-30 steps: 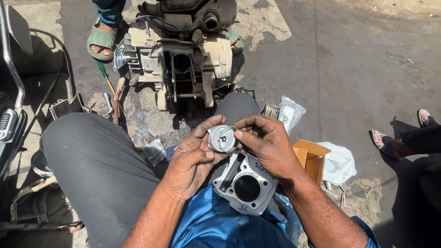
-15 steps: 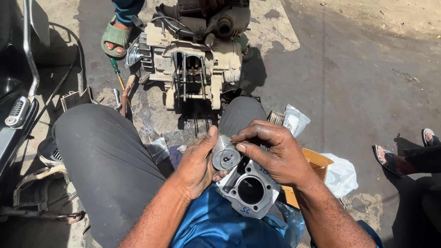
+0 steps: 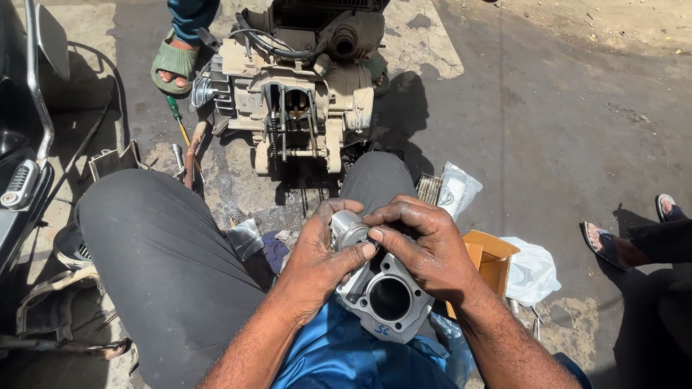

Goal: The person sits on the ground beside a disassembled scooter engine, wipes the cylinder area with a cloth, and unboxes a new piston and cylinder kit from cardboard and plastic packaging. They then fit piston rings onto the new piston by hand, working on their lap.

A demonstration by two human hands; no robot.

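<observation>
My left hand and my right hand both grip a small silver piston, fingertips pressed around its ringed side. Just below them a grey metal cylinder block with a round bore rests on my lap, on blue cloth. My right hand partly covers the block's upper edge. My grey-trousered knees spread to either side.
A stripped motorcycle engine stands on the oily ground ahead. A green-handled screwdriver lies at its left, by another person's green sandal. An orange cardboard box, plastic bags and another person's sandalled feet are on the right. Motorcycle parts stand at left.
Both hands have turned the piston and lowered it closer to the cylinder block. The view has shifted, so the engine appears nearer the centre.
</observation>
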